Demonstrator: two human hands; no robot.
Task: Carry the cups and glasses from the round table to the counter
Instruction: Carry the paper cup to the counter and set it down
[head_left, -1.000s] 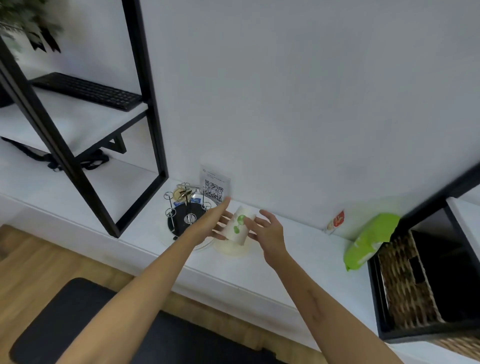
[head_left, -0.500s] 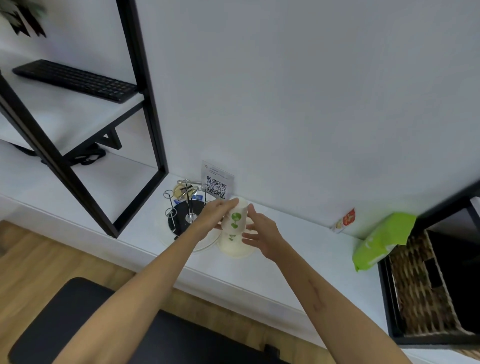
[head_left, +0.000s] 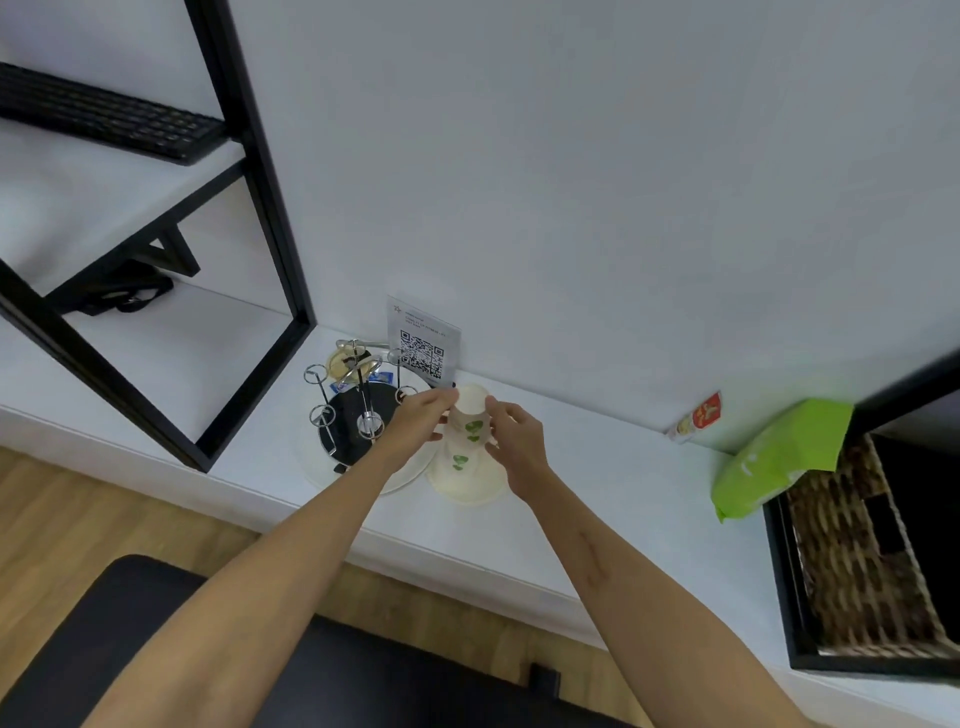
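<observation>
The paper cup (head_left: 470, 415) stood upside down between the hands, on top of another cup (head_left: 464, 470) on the white surface (head_left: 597, 483). The left hand (head_left: 418, 418) and right hand (head_left: 511, 434) each held one side, equally near. A code sign (head_left: 423, 343) stood behind; its words were too small to read.

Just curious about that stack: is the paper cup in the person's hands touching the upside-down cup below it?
Touching. The head view shows the upper cup seated over the lower cup, no gap between them.
</observation>
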